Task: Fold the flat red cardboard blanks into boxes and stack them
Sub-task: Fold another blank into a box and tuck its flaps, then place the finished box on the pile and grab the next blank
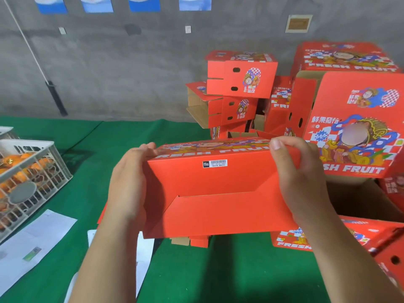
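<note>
At nine o'clock a white crate [37, 169] of oranges [26, 162] sits on the green table [229, 270], with white papers [37, 239] near it at seven o'clock. In the middle, the left hand [129, 184] grips the left end of a red box [214, 189] and the right hand [299, 178] grips its right end. Behind, from twelve to three o'clock, folded red boxes [240, 77] are piled up, blocking the gray wall [131, 73].

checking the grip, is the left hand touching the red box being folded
Touching. The head view shows the left hand gripping the red box's left end, fingers curled over its top edge.
</note>
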